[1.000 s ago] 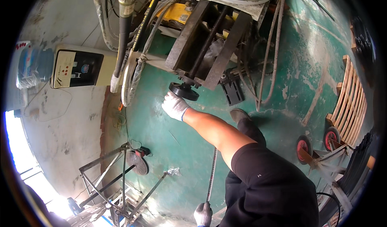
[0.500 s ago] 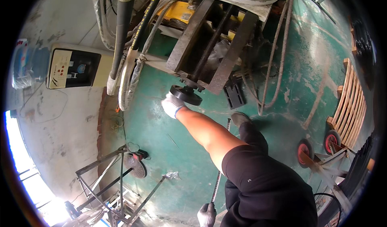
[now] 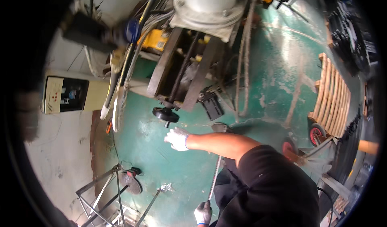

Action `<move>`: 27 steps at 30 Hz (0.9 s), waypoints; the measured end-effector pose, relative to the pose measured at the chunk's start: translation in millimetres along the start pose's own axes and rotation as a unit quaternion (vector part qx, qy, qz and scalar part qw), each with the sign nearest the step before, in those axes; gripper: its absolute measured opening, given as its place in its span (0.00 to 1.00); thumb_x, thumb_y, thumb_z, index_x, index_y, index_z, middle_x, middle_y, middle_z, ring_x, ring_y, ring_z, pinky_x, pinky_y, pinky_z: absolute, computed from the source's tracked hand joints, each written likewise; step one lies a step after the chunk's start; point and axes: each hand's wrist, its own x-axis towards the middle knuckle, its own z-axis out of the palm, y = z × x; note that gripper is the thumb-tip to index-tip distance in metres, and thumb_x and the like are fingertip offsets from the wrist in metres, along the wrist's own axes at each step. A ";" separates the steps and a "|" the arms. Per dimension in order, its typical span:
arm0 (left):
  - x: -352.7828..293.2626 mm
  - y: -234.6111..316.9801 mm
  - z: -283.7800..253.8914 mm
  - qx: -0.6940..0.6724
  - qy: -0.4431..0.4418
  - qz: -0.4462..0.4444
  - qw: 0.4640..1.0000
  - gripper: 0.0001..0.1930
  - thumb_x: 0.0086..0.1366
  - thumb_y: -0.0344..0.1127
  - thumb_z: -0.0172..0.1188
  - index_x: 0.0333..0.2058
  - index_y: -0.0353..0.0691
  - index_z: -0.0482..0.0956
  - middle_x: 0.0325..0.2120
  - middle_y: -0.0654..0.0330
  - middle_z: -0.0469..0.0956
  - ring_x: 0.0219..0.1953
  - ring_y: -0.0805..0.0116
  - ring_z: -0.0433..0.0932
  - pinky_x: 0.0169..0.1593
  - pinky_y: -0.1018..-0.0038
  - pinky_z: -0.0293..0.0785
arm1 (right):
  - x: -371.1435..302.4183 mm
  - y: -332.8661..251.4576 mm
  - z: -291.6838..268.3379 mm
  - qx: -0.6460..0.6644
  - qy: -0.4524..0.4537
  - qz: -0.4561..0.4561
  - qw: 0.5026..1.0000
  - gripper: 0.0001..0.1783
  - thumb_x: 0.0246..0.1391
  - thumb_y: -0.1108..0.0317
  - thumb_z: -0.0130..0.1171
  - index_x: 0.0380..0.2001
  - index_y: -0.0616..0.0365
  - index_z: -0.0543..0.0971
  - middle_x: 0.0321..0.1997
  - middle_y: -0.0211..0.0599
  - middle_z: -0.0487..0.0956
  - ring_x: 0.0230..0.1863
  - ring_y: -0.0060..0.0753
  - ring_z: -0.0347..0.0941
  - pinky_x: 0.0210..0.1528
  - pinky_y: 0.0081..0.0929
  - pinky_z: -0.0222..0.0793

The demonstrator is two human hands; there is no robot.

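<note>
My right hand (image 3: 176,139), in a white knit glove, reaches left on a bare forearm and holds nothing, its fingers loosely apart. It hovers just below a black handwheel (image 3: 165,115) with a small crank handle (image 3: 167,125); a narrow gap separates them. The wheel sits at the end of a long lead screw (image 3: 181,73) between two steel rails of a machine (image 3: 196,88). Low in the picture, my left hand (image 3: 203,213), also gloved, is closed round the lower end of a long, thin, ribbed metal rod (image 3: 215,177). Its upper end passes behind my right forearm.
Cables and hoses (image 3: 129,78) hang left of the machine, near a beige water dispenser (image 3: 64,94). A black metal block (image 3: 211,106) lies on the green floor. A metal frame (image 3: 98,180) stands lower left; a wooden pallet (image 3: 332,98) and red-hubbed wheels (image 3: 317,133) are at right.
My right hand has come off the handwheel and moved down from it, baring the crank handle. The left hand keeps its hold on the rod. The whole view has shifted.
</note>
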 end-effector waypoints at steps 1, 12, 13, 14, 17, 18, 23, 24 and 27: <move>-2.3 -0.8 -6.2 0.048 -0.006 0.029 0.998 0.18 0.74 0.46 0.65 0.35 0.34 0.88 0.22 0.49 0.85 0.26 0.62 0.85 0.35 0.61 0.80 | -41.1 -5.6 -19.0 0.016 0.021 -0.011 1.000 0.18 0.61 0.61 0.68 0.53 0.50 0.86 0.51 0.42 0.87 0.60 0.51 0.80 0.64 0.51 0.76; -40.4 194.3 12.0 -0.103 -0.140 0.205 0.963 0.13 0.77 0.37 0.64 0.38 0.31 0.86 0.22 0.65 0.78 0.22 0.79 0.73 0.27 0.74 0.69 | -444.2 -71.5 -207.7 0.257 0.302 0.471 0.788 0.27 0.65 0.45 0.70 0.52 0.58 0.85 0.50 0.53 0.88 0.55 0.58 0.84 0.58 0.50 0.79; -48.7 211.0 23.9 -0.100 -0.139 0.243 0.955 0.13 0.78 0.37 0.63 0.37 0.31 0.85 0.22 0.66 0.77 0.22 0.79 0.72 0.27 0.75 0.69 | -454.5 -37.2 -165.8 0.227 0.368 0.349 0.832 0.32 0.69 0.37 0.62 0.49 0.58 0.86 0.48 0.58 0.88 0.53 0.59 0.85 0.57 0.50 0.78; -58.7 235.2 29.5 -0.052 -0.118 0.300 0.945 0.13 0.78 0.36 0.62 0.37 0.31 0.85 0.22 0.67 0.77 0.22 0.80 0.71 0.27 0.75 0.68 | -464.4 -61.4 -205.4 0.220 0.325 0.345 0.852 0.31 0.71 0.37 0.60 0.48 0.57 0.87 0.47 0.57 0.88 0.52 0.58 0.86 0.56 0.50 0.77; -101.3 296.0 48.2 -0.113 -0.103 0.307 0.939 0.13 0.78 0.37 0.62 0.35 0.33 0.83 0.21 0.67 0.75 0.21 0.80 0.71 0.25 0.76 0.67 | -469.3 -54.7 -244.9 0.330 0.384 0.269 0.819 0.21 0.75 0.49 0.60 0.45 0.57 0.87 0.32 0.35 0.85 0.31 0.30 0.81 0.40 0.36 0.76; -114.2 311.7 55.1 -0.137 -0.100 0.310 0.935 0.13 0.77 0.37 0.62 0.34 0.34 0.82 0.20 0.66 0.75 0.20 0.81 0.71 0.23 0.77 0.66 | -474.7 -47.1 -256.9 0.351 0.391 0.244 0.815 0.20 0.75 0.51 0.61 0.44 0.58 0.87 0.32 0.31 0.85 0.31 0.25 0.79 0.38 0.32 0.75; -114.4 356.0 94.5 0.024 0.008 0.444 0.896 0.22 0.79 0.54 0.62 0.41 0.39 0.90 0.20 0.63 0.78 0.21 0.73 0.72 0.25 0.65 0.67 | -514.7 17.7 -345.5 0.454 0.489 0.166 0.726 0.16 0.73 0.58 0.62 0.38 0.61 0.85 0.28 0.28 0.82 0.29 0.21 0.77 0.37 0.29 0.75; -121.1 370.0 101.9 0.023 0.019 0.450 0.892 0.21 0.79 0.53 0.63 0.41 0.39 0.90 0.19 0.65 0.77 0.21 0.76 0.70 0.24 0.68 0.66 | -527.7 30.2 -368.0 0.413 0.504 0.156 0.742 0.16 0.73 0.57 0.63 0.40 0.61 0.86 0.29 0.29 0.82 0.30 0.21 0.78 0.38 0.29 0.76; -187.5 457.4 124.4 0.058 0.042 0.478 0.875 0.19 0.80 0.49 0.60 0.43 0.38 0.89 0.20 0.60 0.79 0.22 0.70 0.74 0.28 0.65 0.71 | -569.7 38.9 -431.6 0.418 0.490 0.150 0.750 0.20 0.73 0.51 0.67 0.49 0.60 0.86 0.36 0.29 0.85 0.34 0.21 0.79 0.40 0.27 0.78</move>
